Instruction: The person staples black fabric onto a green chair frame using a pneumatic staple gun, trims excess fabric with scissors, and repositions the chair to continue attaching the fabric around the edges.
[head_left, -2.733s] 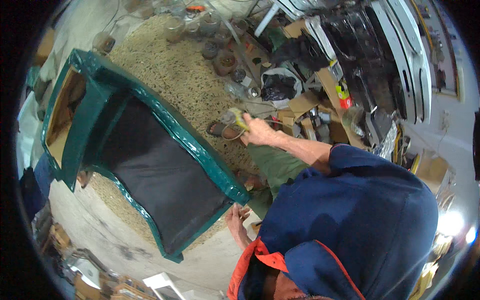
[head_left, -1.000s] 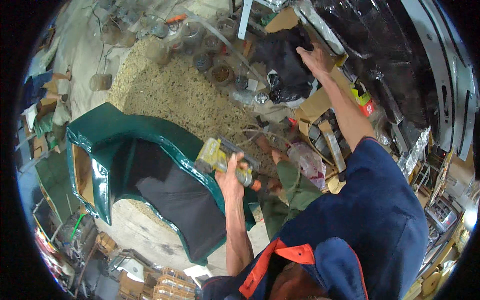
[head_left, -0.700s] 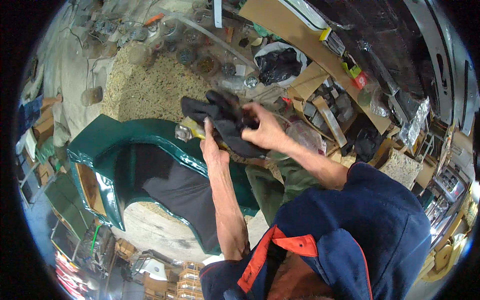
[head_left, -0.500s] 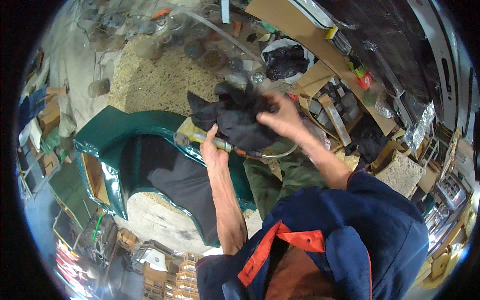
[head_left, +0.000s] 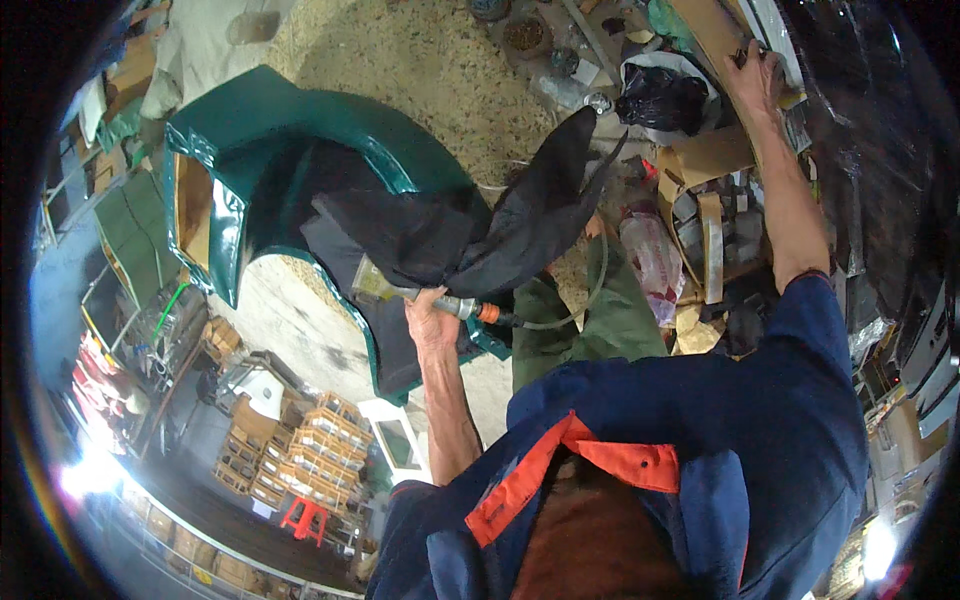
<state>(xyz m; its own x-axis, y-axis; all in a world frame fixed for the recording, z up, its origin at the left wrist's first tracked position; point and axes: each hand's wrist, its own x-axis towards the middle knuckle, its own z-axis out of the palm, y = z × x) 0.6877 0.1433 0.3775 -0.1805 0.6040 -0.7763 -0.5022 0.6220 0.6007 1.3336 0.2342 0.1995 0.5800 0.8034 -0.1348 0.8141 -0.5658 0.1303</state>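
Note:
My left hand (head_left: 432, 325) is wrapped round the handle of a pneumatic staple gun (head_left: 374, 282) with a yellowish head and an orange hose fitting. A loose black cloth (head_left: 535, 225) hangs over that hand and spreads above my knees, its pointed ends up. Beside it lies a curved, glossy dark green furniture piece (head_left: 300, 115) with black fabric across its hollow. Far off to the right, my right hand (head_left: 757, 85) reaches to a cardboard edge (head_left: 705, 30), its fingers curled; what they grip is too small to make out.
A thin air hose (head_left: 590, 300) loops over my green trousers. At the right stand a carton of dark blocks (head_left: 735, 215) and a white bag with black plastic (head_left: 660, 98). Stacked wooden pieces (head_left: 320, 450) and a red stool (head_left: 305, 518) are at lower left.
My right hand has let go of the black cloth and swung far up and right to the cardboard edge. The bunched cloth has fallen open. My left hand keeps the staple gun.

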